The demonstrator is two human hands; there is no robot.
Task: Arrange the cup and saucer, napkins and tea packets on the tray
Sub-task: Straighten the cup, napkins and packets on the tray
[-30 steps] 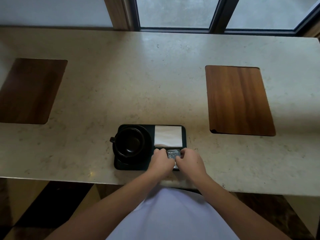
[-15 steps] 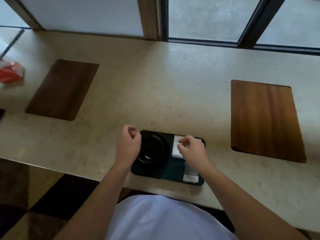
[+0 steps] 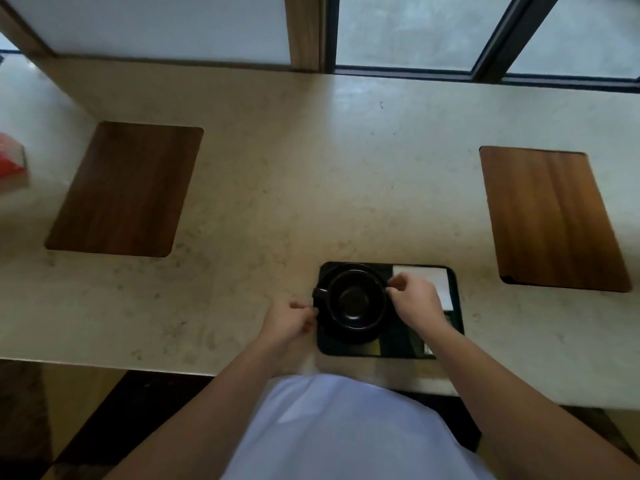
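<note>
A black tray [image 3: 388,349] lies near the counter's front edge. On its left half a black cup [image 3: 356,301] stands upright on a black saucer [image 3: 346,336], handle pointing left. A white napkin [image 3: 438,276] fills the tray's far right part. Of the tea packets only a pale corner [image 3: 429,348] shows beside my right forearm. My left hand [image 3: 289,323] pinches the saucer's left edge just below the handle. My right hand [image 3: 417,301] pinches the saucer's right edge, close against the cup's rim.
Two wooden placemats lie on the beige stone counter [image 3: 277,202], one at the left [image 3: 124,188] and one at the right [image 3: 550,216]. A red packet [image 3: 12,161] sits at the far left edge. Window frames run along the back.
Both hands left the tea packets at the tray's near right. The left went to the saucer's left edge, the right to its right edge. My view has shifted left.
</note>
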